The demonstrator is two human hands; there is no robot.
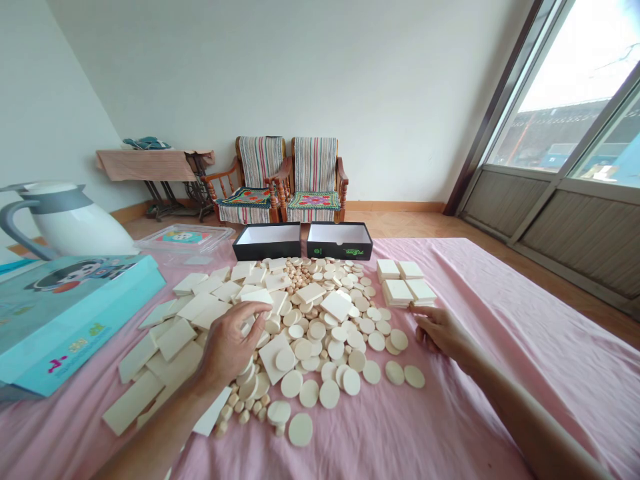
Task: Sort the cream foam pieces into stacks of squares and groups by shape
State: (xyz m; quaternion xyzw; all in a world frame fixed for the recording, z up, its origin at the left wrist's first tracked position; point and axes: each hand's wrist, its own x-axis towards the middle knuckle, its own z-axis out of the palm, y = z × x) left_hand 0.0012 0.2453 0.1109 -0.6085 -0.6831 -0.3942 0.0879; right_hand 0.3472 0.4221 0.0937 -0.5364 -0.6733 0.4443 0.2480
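My left hand [233, 343] is over the left part of the pile, thumb and fingers closed at the near edge of a pale square wooden tile [257, 296]. Part of the grip is hidden behind the fingers. To the right, my right hand [443, 331] has its index finger extended against the near side of the stacked square tiles [399, 292]; its other fingers are bent, and no piece shows in them. Round wooden discs [329, 393] spread between the hands. Loose square and rectangular tiles [177, 339] lie left of the left hand, with small wooden beads [244, 416] below it.
Two black open boxes [340, 251] stand behind the pile. At the left are a turquoise box [80, 327], a white jug [83, 223] and a clear plastic container [185, 257]. A pink cloth [500, 293] covers the surface. Two wooden chairs [315, 167] stand beyond.
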